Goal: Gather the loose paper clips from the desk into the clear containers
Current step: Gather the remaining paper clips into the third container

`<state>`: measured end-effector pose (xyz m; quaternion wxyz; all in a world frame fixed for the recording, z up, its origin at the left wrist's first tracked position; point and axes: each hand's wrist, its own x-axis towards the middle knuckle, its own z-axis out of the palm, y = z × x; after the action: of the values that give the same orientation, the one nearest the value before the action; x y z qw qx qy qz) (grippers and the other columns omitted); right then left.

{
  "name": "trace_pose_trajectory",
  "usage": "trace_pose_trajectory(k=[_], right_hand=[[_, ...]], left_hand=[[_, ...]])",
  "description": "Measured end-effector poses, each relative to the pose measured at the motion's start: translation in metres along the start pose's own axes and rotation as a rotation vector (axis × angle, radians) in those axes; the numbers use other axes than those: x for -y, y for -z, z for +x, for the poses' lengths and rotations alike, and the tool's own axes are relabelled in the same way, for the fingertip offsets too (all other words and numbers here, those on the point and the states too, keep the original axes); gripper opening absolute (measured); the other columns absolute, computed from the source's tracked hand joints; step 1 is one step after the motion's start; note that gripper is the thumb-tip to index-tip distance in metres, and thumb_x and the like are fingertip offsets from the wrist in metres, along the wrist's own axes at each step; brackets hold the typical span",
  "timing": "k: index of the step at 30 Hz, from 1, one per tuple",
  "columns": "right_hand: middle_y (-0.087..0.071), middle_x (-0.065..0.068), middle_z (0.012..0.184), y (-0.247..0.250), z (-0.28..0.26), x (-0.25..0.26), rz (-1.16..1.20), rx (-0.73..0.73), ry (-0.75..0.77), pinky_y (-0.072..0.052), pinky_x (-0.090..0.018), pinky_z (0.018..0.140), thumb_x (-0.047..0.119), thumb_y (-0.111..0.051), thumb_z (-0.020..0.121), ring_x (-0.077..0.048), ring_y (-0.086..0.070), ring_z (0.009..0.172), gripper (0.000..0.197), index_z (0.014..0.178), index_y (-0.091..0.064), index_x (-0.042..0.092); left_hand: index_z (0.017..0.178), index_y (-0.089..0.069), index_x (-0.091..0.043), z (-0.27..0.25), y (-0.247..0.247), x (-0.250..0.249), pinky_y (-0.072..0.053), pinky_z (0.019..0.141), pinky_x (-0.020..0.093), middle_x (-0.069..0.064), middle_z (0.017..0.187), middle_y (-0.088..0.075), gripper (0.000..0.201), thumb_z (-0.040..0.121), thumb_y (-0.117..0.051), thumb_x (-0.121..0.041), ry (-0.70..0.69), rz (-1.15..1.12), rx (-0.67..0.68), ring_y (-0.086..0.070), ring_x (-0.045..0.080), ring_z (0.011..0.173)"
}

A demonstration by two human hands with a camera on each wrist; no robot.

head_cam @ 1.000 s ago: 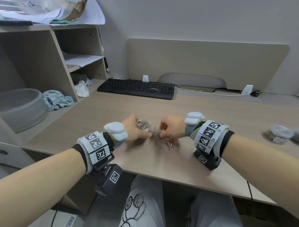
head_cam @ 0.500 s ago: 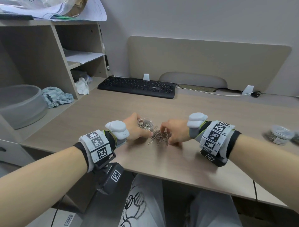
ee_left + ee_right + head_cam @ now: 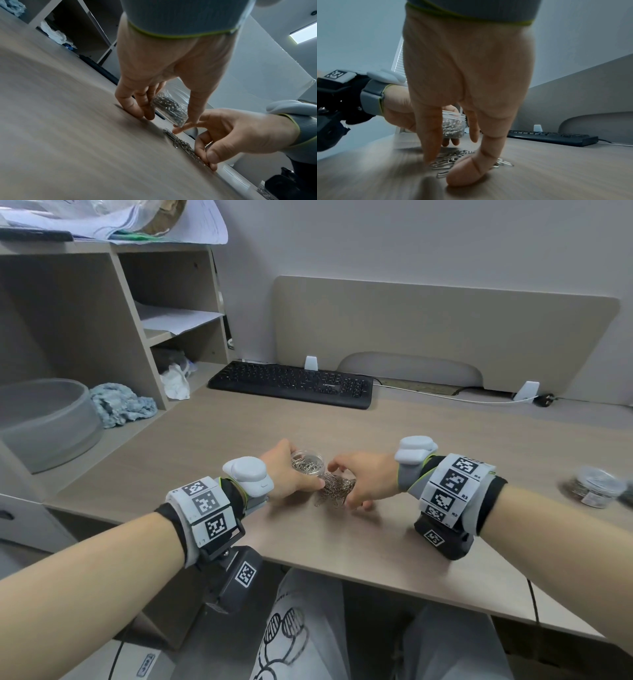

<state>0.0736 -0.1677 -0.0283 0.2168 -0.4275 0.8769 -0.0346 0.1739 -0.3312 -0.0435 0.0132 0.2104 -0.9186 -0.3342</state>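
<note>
A small clear container [image 3: 310,463], partly filled with silver paper clips, stands on the desk in the grip of my left hand [image 3: 291,470]. In the left wrist view the fingers and thumb wrap the container [image 3: 171,108]. Just right of it lies a bunched pile of loose paper clips [image 3: 337,489]. My right hand [image 3: 356,487] is cupped over the pile, fingers and thumb curled round it and touching the desk. The right wrist view has the pile [image 3: 453,158] between index finger and thumb, with the container [image 3: 453,127] behind.
A second clear container [image 3: 591,487] holding clips stands at the desk's right edge. A black keyboard [image 3: 294,383] lies at the back before a partition. A grey bowl [image 3: 44,422], a blue cloth [image 3: 120,404] and a shelf unit are at left.
My right hand has drawn the clips leftward into a tighter pile beside the container. The left hand has kept its hold on the container.
</note>
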Motion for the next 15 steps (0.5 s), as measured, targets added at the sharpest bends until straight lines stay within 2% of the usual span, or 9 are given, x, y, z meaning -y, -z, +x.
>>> trace_pose_trajectory(k=[3,5,8,12,15], right_hand=[[-0.055,-0.006,0.129,-0.002,0.009,0.004,-0.160,-0.053,0.029,-0.050,-0.032,0.087,0.015,-0.072,0.074,-0.025,-0.058,0.110,0.072,0.139,-0.041,0.019],[-0.052,-0.007,0.131,-0.004,0.013,0.004,-0.194,-0.078,0.045,-0.047,-0.032,0.092,0.016,-0.070,0.078,-0.027,-0.053,0.117,0.065,0.137,-0.044,0.018],[-0.053,-0.005,0.124,-0.003,0.016,0.002,-0.156,-0.096,0.071,-0.043,-0.029,0.088,0.018,-0.069,0.081,-0.026,-0.054,0.112,0.051,0.129,-0.053,0.018],[-0.053,0.002,0.098,-0.002,0.022,-0.002,-0.099,-0.127,0.084,-0.042,-0.027,0.075,0.013,-0.065,0.084,-0.021,-0.053,0.092,0.027,0.111,-0.061,0.015],[-0.053,0.003,0.095,-0.001,0.025,-0.001,-0.110,-0.126,0.070,-0.039,-0.025,0.072,0.013,-0.062,0.087,-0.019,-0.051,0.087,0.024,0.111,-0.061,0.014]], left_hand=[[0.117,-0.049,-0.015,-0.001,0.001,0.002,-0.047,0.084,0.035,0.003,0.109,-0.064,0.066,0.070,-0.085,-0.044,0.002,-0.013,-0.006,-0.061,0.022,0.099],[0.117,-0.049,-0.015,-0.001,0.001,0.002,-0.046,0.082,0.033,0.003,0.109,-0.064,0.066,0.071,-0.085,-0.044,0.002,-0.013,-0.007,-0.060,0.021,0.098],[0.118,-0.048,-0.016,0.001,0.000,0.002,-0.046,0.083,0.034,0.002,0.109,-0.063,0.067,0.070,-0.085,-0.046,0.007,-0.002,-0.005,-0.060,0.022,0.100],[0.115,-0.048,-0.016,0.001,-0.002,0.002,-0.044,0.079,0.033,0.002,0.108,-0.063,0.066,0.070,-0.085,-0.046,0.007,0.003,-0.008,-0.060,0.022,0.099],[0.115,-0.048,-0.017,0.001,-0.001,0.003,-0.041,0.076,0.031,0.000,0.107,-0.062,0.065,0.071,-0.085,-0.046,0.005,0.002,-0.016,-0.058,0.020,0.097]])
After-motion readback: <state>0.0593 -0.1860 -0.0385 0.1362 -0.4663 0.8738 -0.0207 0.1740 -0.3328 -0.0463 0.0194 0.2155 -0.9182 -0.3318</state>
